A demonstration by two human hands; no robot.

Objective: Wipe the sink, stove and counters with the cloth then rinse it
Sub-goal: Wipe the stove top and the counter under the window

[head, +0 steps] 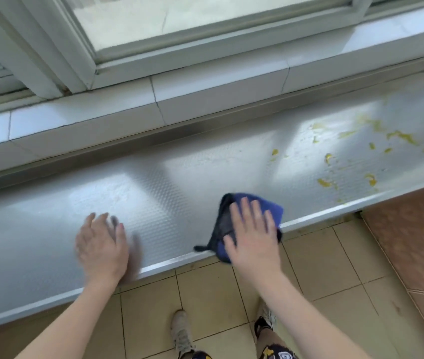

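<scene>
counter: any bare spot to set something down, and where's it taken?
Bare: the metal counter from the left hand back to the tiled sill, and the strip between both hands. Taken: the right hand presses the blue cloth at the front edge; yellow food smears cover the right end.

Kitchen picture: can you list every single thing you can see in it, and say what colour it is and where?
counter: one, silvery bumpy metal, across the middle
cloth: one, blue and black, at the counter's front edge under the right hand
food bits: many, yellow, scattered on the counter's right part
ledge: one, white tiles, behind the counter
window: one, pale frame, at the top
floor: beige tiles, below the counter; reddish-brown patch at right
shoes: two, greyish, bottom centre
left hand: one, flat on the counter, blurred
right hand: one, pressing flat on the cloth
</scene>
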